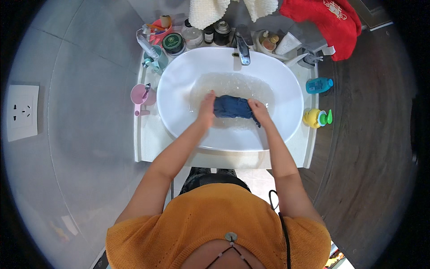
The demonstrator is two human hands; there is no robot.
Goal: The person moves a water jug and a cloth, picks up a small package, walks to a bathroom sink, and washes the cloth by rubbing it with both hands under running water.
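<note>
A wet, dark blue cloth (233, 106) is stretched sideways, bunched and wrinkled, over the shallow water in a white oval basin (174, 85). My left hand (207, 110) has hold of its left end, with some fingers hidden behind the fabric. At the other end, my right hand (260, 111) is closed on the cloth, and a loose corner hangs below the fingers. Beyond the cloth, the metal faucet (243, 51) reaches over the basin's far rim.
A pink cup (142, 95) stands left of the basin. On the right are a blue bottle (319, 85) and a yellow pump bottle (315, 118). Jars, including a green-lidded one (173, 43), line the back. A white towel (208, 12) and red cloth (329, 24) hang above.
</note>
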